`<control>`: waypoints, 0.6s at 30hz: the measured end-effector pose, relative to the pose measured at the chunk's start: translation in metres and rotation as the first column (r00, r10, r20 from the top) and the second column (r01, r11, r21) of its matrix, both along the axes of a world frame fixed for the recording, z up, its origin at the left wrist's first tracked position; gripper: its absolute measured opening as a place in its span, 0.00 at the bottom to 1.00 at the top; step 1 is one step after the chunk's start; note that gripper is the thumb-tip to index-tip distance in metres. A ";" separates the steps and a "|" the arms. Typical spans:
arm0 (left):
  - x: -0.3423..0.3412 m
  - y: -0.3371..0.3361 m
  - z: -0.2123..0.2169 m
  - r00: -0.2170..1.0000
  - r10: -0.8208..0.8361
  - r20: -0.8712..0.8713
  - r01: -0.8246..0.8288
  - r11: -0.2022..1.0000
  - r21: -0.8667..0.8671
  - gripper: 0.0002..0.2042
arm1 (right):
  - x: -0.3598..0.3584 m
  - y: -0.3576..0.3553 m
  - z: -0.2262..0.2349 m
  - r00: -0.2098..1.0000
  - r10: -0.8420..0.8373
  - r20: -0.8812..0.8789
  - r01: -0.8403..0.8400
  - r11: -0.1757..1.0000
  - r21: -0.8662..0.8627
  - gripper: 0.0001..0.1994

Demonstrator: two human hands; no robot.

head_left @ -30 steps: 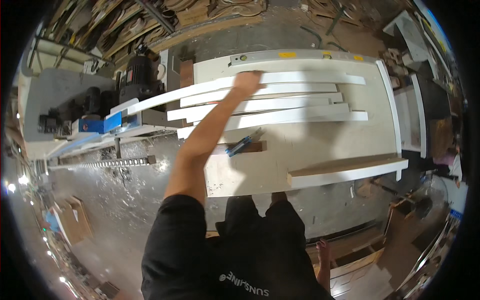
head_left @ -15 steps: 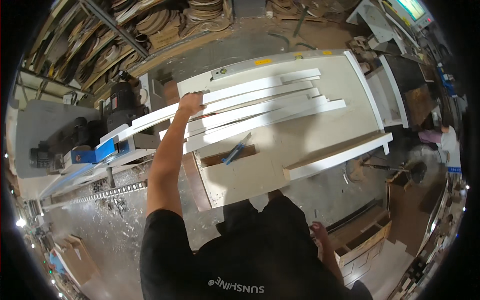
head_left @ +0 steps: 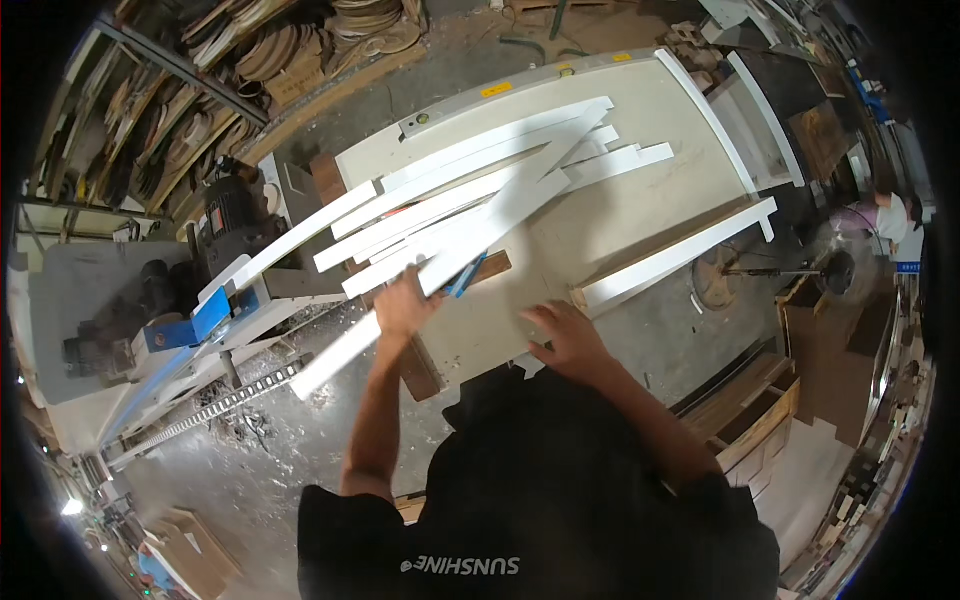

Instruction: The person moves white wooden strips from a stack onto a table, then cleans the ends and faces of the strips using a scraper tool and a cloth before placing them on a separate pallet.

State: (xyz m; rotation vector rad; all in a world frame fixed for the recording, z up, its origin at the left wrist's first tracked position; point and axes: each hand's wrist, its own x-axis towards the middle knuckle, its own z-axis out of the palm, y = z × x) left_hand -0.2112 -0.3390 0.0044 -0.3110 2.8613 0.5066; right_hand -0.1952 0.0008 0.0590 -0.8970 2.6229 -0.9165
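My left hand [head_left: 405, 303] is closed around a long white strip [head_left: 338, 358] near the table's front left corner. The strip slants across the other white strips [head_left: 410, 235], and its near end sticks out past the table edge. My right hand [head_left: 568, 342] hovers over the front edge of the table [head_left: 500, 335], fingers spread, holding nothing. Close to the left hand, partly covered by the held strip, is a slim blue tool [head_left: 466, 275] whose kind I cannot make out. It lies beside a dark slot in the table top.
A long spirit level [head_left: 480, 92] lies along the table's far edge. White-faced boards [head_left: 680, 248] border the right end. At the left stands a machine with a black motor [head_left: 235, 215] and a blue block. Wooden drawers [head_left: 765, 415] stand at the lower right; a person [head_left: 880, 215] is farther right.
My left hand has come nearer, swinging a white strip diagonally across the pile. My right hand has risen from low at my side to the table's front edge. The view has shifted.
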 end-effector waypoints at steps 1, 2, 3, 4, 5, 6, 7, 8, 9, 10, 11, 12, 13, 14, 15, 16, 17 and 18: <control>0.017 0.005 -0.010 0.999 -0.009 -0.046 0.012 0.999 0.051 0.37 | -0.015 -0.022 -0.006 0.998 0.062 -0.032 -0.062 0.998 -0.024 0.32; 0.030 0.016 -0.016 0.994 0.024 -0.105 -0.016 0.997 0.076 0.38 | -0.027 -0.044 -0.009 0.994 0.099 -0.056 -0.100 0.995 -0.018 0.33; 0.039 0.025 -0.015 0.996 0.044 -0.074 -0.037 0.995 0.091 0.37 | -0.040 -0.061 -0.013 0.987 0.135 -0.081 -0.136 0.991 -0.008 0.35; 0.046 0.030 -0.014 0.997 0.067 -0.043 -0.062 0.993 0.102 0.36 | -0.051 -0.076 -0.020 0.987 0.136 -0.087 -0.137 0.990 -0.009 0.35; 0.053 0.033 -0.017 0.997 0.065 -0.046 -0.060 0.993 0.102 0.36 | -0.060 -0.088 -0.031 0.954 0.202 -0.220 -0.189 0.979 0.079 0.35; 0.061 0.035 -0.021 0.997 0.070 -0.008 -0.070 0.995 0.075 0.35 | -0.067 -0.096 -0.043 0.899 0.277 -0.340 -0.230 0.958 0.173 0.35; 0.065 0.035 -0.025 0.997 0.074 0.028 -0.075 0.996 0.049 0.33 | -0.076 -0.100 -0.060 0.898 0.279 -0.340 -0.230 0.957 0.177 0.35; 0.067 0.034 -0.026 0.997 0.072 0.028 -0.074 0.996 0.054 0.33 | -0.084 -0.103 -0.079 0.853 0.306 -0.424 -0.222 0.946 0.236 0.33; 0.069 0.033 -0.025 0.998 0.056 0.005 -0.056 0.998 0.040 0.31 | -0.090 -0.105 -0.089 0.801 0.330 -0.500 -0.204 0.935 0.292 0.32; 0.073 0.031 -0.027 0.999 0.046 -0.017 -0.046 0.999 0.024 0.29 | -0.095 -0.104 -0.093 0.802 0.332 -0.496 -0.205 0.934 0.293 0.32; 0.075 0.028 -0.029 0.999 0.048 -0.012 -0.048 0.999 0.026 0.29 | -0.101 -0.099 -0.095 0.867 0.352 -0.353 -0.238 0.915 0.326 0.30; 0.073 0.024 -0.032 0.995 0.010 -0.098 -0.008 1.000 0.029 0.28 | -0.105 -0.093 -0.097 0.912 0.359 -0.200 -0.275 0.894 0.353 0.28; 0.074 0.022 -0.035 0.983 -0.020 -0.181 0.025 0.999 0.028 0.26 | -0.105 -0.088 -0.097 0.902 0.333 -0.276 -0.257 0.926 0.276 0.21; 0.073 0.020 -0.039 0.985 -0.012 -0.173 0.018 0.999 0.029 0.26 | -0.106 -0.085 -0.096 0.902 0.340 -0.268 -0.266 0.924 0.275 0.21; 0.069 0.018 -0.043 0.977 -0.029 -0.210 0.037 0.999 0.032 0.26 | -0.107 -0.083 -0.097 0.904 0.312 -0.294 -0.239 0.936 0.257 0.19; 0.059 0.018 -0.043 0.966 -0.049 -0.253 0.060 0.998 0.034 0.25 | -0.113 -0.080 -0.098 0.904 0.279 -0.324 -0.206 0.948 0.240 0.17; 0.051 0.018 -0.042 0.967 -0.047 -0.251 0.057 0.998 0.034 0.25 | -0.118 -0.078 -0.099 0.880 0.289 -0.378 -0.205 0.947 0.246 0.16; 0.044 0.016 -0.040 0.971 -0.060 -0.232 0.068 0.997 0.030 0.25 | -0.122 -0.075 -0.100 0.879 0.291 -0.377 -0.208 0.947 0.244 0.16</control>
